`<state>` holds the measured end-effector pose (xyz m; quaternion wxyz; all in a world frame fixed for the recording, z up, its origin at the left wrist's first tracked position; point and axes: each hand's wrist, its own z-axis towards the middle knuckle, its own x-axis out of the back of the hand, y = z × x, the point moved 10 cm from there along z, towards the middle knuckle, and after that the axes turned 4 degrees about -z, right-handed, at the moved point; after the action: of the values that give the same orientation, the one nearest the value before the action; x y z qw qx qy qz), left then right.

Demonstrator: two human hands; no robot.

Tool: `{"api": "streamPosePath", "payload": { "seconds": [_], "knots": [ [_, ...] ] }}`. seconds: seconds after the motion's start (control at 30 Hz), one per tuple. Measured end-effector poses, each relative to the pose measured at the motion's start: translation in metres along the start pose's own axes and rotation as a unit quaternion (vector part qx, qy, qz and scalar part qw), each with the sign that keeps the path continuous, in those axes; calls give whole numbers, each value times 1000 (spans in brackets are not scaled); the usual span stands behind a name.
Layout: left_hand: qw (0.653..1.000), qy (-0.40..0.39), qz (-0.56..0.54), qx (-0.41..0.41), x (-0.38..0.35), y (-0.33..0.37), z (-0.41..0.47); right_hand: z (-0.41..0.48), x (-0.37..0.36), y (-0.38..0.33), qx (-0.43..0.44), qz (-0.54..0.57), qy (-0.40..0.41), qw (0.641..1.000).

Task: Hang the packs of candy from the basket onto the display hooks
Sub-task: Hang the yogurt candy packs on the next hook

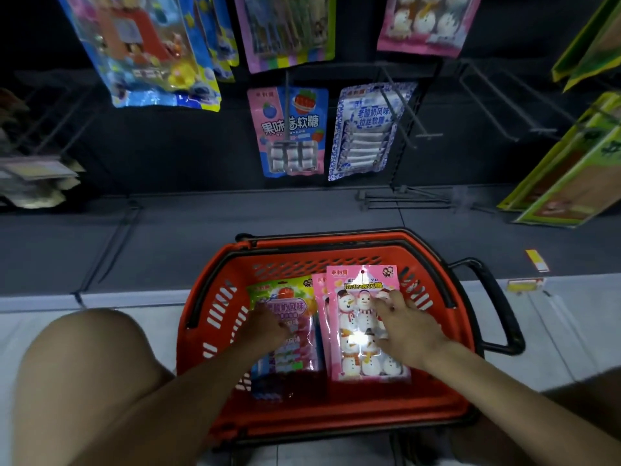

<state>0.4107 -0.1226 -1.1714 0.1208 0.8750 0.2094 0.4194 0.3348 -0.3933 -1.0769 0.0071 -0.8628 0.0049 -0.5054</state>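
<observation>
Left of the red basket (215,274) on the floor, a bent knee (87,348). Inside the basket, toward its left, a green and purple pack (285,306) under the left hand (268,327); too dim and blurred there to tell whether that hand grasps it or merely lies on it. Just beside, overlapping a second pink pack (319,290), the snowman pack (353,358), with the right hand (408,327) laid over it, fingers (389,307) spread flat and released, pinching nothing yet. Looks light, thin and floppy, with slick film likely to slide under a flat palm; soft sweets inside, so no squeezing. Best pinched at the top edge, near the punched hole (363,271), for threading onto a bare hook (490,105) up at the right.
</observation>
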Motion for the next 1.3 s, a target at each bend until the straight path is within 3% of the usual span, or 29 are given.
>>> {"api": "streamPosePath", "payload": {
  "seconds": [0.13,0.27,0.53,0.7,0.9,1.1,1.3],
  "knots": [
    [998,-21,-62,-15,-19,-27,35,-2,0,-2,2,-11,-1,1000],
    [983,-44,-179,20,-29,-21,8,-5,-5,-3,6,-22,-1,1000],
    [946,52,-304,94,-12,-30,5,-4,-5,-11,14,-41,-4,999],
    [926,100,-361,49,6,-25,-10,-1,-5,-13,10,-54,-6,998],
    [938,96,-332,-40,28,-5,-26,-3,-9,-12,12,-51,-12,999],
    [935,147,-300,-115,69,6,-58,-8,-9,-12,11,-52,-28,998],
    [905,148,-367,-158,110,26,-92,-10,2,-21,21,-78,-9,997]
  ]
}}
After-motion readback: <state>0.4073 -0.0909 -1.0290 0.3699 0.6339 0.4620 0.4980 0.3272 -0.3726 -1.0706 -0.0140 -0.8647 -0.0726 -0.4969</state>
